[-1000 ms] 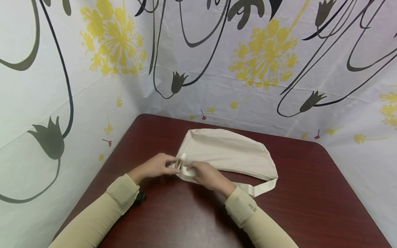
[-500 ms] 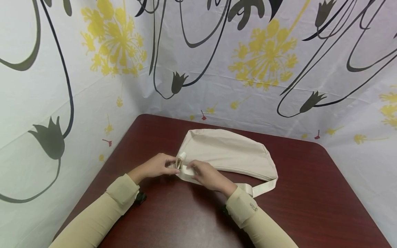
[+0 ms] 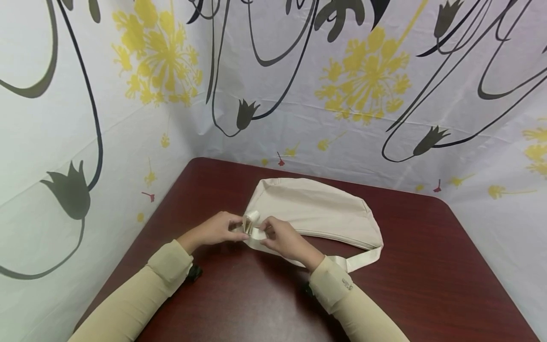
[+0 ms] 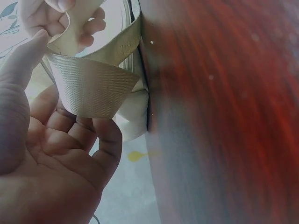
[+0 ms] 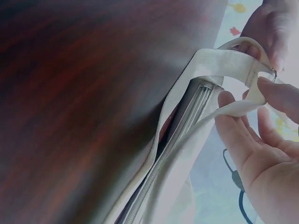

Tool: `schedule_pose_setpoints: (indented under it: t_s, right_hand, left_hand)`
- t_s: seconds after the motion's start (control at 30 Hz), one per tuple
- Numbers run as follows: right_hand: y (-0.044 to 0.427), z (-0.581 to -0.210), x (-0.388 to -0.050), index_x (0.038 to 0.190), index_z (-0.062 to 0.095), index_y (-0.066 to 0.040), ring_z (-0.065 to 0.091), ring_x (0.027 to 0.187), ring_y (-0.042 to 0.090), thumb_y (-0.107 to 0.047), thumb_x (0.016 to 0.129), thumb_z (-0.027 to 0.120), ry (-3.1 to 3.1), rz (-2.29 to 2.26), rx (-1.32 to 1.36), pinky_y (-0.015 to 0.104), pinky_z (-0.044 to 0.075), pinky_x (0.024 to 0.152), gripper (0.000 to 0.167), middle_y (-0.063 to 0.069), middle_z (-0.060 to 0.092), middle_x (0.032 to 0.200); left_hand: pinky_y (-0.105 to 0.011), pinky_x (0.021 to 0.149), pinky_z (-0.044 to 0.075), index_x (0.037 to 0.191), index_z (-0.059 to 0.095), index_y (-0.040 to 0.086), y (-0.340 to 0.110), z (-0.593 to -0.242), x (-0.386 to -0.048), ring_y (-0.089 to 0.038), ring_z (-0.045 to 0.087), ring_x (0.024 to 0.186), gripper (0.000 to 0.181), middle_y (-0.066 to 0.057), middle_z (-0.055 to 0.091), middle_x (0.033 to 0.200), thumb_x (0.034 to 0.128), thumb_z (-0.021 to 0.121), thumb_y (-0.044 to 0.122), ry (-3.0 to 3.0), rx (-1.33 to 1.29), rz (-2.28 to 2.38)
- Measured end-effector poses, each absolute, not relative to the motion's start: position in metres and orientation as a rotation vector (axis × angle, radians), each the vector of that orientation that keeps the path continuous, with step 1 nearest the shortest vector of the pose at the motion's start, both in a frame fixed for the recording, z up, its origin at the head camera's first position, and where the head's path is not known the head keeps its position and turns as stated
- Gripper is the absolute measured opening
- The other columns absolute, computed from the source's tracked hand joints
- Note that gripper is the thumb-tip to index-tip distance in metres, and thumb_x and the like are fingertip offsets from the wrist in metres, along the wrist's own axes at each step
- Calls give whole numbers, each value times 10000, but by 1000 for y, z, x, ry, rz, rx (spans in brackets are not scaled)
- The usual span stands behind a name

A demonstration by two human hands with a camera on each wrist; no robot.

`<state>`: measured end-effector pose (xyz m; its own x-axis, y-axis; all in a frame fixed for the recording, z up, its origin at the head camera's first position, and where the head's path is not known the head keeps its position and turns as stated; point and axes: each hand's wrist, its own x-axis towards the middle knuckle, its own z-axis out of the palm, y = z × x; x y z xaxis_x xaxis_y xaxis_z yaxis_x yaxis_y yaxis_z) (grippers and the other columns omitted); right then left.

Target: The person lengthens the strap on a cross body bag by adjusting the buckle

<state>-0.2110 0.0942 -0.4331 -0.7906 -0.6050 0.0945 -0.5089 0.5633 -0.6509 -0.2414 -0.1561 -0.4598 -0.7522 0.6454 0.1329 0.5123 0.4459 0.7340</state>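
Note:
A cream bag [image 3: 316,206] lies on the dark red table, its zipper edge facing the person. At the bag's left end, the left hand [image 3: 214,229] pinches the strap by a metal buckle [image 3: 248,227]. In the left wrist view a loop of woven strap [image 4: 91,86] runs over the fingers of the left hand [image 4: 60,149]. Just right of the buckle, the right hand [image 3: 287,237] holds another part of the strap. The right wrist view has the strap [image 5: 224,63] passing between both hands, with the right hand [image 5: 266,154] pinching it near the buckle.
The table [image 3: 239,294] has rounded far corners and stands against patterned white sheeting [image 3: 290,85] at the back and sides. A dark object shows beneath each sleeve cuff.
The right hand has shifted slightly and its fingers have changed position on the strap. The strap's slack near the right cuff has moved a little left. The left hand stays nearly still.

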Motion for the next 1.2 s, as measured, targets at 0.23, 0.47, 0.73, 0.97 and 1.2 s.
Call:
schedule_pose_setpoints:
  t_s: [0.23, 0.47, 0.73, 0.97, 1.2]
  right_hand:
    - [92, -437, -212, 945, 629, -31, 655, 969, 193, -24, 907, 746, 2671, -1091, -1036, 314, 543, 856, 123, 77, 685, 1028]
    - [90, -437, -212, 924, 610, -35, 666, 1053, 235, 7, 902, 736, 2675, -1165, -1053, 322, 540, 908, 134, 114, 693, 1103]
    - [88, -435, -211, 971, 593, -53, 630, 1026, 186, -44, 893, 769, 2700, -1128, -1022, 379, 495, 949, 193, 49, 669, 1041]
    - [87, -436, -212, 1001, 568, -81, 620, 948, 145, -61, 900, 766, 2684, -1156, -986, 317, 506, 866, 223, 26, 662, 1011]
    - [87, -436, -211, 1035, 547, -54, 640, 966, 164, -57, 903, 760, 2677, -1181, -980, 329, 518, 864, 250, 42, 668, 1043]
  left_hand:
    - [-239, 613, 430, 1006, 731, 135, -156, -460, -242, -53, 504, 657, 238, 111, 600, 739, 907, 775, 347, 2522, 1027, 1201]
    - [-238, 591, 420, 912, 710, 122, -157, -461, -242, -54, 494, 640, 235, 107, 579, 716, 888, 790, 341, 2531, 997, 1217]
    - [-244, 600, 388, 939, 697, 131, -156, -462, -244, -64, 455, 654, 220, 105, 501, 714, 888, 791, 323, 2499, 1004, 1239]
    - [-253, 593, 383, 945, 705, 105, -155, -461, -244, -90, 450, 651, 208, 80, 519, 713, 903, 777, 296, 2440, 950, 1293]
    - [-253, 596, 384, 914, 692, 96, -154, -461, -243, -105, 449, 649, 166, 60, 523, 705, 902, 780, 236, 2400, 905, 1357]
